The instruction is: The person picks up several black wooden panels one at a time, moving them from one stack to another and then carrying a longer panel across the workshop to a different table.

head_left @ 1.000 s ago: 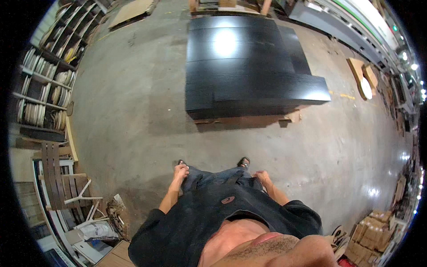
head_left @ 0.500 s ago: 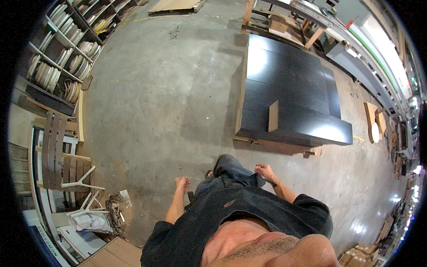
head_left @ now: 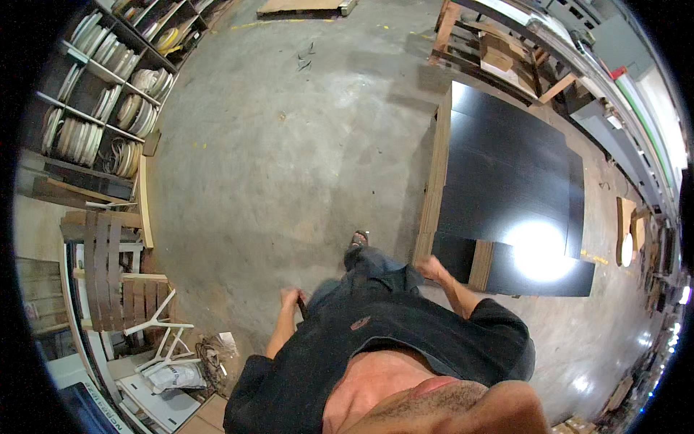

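My left hand (head_left: 291,297) hangs at my left side with its fingers curled in. Close beside it, a narrow dark thing (head_left: 302,309) shows against my hip, too small to make out. My right hand (head_left: 432,270), also loosely closed, is out in front of my right hip and seems to hold nothing. Nearest to that hand is a low stack of black panels (head_left: 506,173) with brown layered edges. A short block of stacked brown-edged strips (head_left: 481,265) lies on the near part of this stack. I cannot tell whether my right hand touches the stack's near left corner.
Shelves of edging rolls (head_left: 79,137) line the left wall. Below them are a slatted wooden piece (head_left: 105,271), white metal legs (head_left: 155,312) and a white sack (head_left: 176,376). A long workbench (head_left: 564,50) runs along the far right. A flat board (head_left: 300,7) lies at the back.
I have stepped forward across the concrete floor, and the black stack is now closer on my right. A sandalled foot now shows farther ahead. Both hands stay loosely closed.
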Tool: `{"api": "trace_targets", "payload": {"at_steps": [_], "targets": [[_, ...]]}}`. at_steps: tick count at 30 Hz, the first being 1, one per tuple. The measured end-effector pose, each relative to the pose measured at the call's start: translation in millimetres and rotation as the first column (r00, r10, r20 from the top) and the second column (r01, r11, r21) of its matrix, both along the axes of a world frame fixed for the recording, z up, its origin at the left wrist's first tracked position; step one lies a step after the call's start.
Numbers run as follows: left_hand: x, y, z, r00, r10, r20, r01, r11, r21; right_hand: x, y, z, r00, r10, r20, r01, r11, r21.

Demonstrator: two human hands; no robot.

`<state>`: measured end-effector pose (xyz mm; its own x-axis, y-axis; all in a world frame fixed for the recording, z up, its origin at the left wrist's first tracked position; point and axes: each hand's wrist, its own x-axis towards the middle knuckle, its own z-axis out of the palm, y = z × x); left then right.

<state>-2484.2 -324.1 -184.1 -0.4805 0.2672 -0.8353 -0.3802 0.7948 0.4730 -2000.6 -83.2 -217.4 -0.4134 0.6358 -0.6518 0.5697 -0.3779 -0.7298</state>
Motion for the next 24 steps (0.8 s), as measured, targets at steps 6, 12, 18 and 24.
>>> {"api": "trace_targets", "payload": {"at_steps": [6, 12, 18, 24], "targets": [[-78, 167, 21, 0.994, -0.031, -0.107, 0.042, 0.994, 0.101, -125, 276, 61, 0.991, -0.050, 0.123, 0.021, 0.974, 0.226], [-128, 325, -47, 0.969, -0.228, -0.095, 0.240, 0.959, 0.152, -199, 422, 55, 0.949, -0.296, -0.107, 0.310, 0.937, 0.159], [-175, 491, -74, 0.762, -0.606, -0.229, 0.619, 0.785, -0.016, -171, 432, 13, 0.938, -0.238, 0.250, 0.268, 0.959, -0.093], [-249, 783, -22, 0.855, -0.509, -0.104, 0.518, 0.849, 0.107, -185, 480, 78, 0.845, -0.463, 0.267, 0.493, 0.868, -0.056]]}}
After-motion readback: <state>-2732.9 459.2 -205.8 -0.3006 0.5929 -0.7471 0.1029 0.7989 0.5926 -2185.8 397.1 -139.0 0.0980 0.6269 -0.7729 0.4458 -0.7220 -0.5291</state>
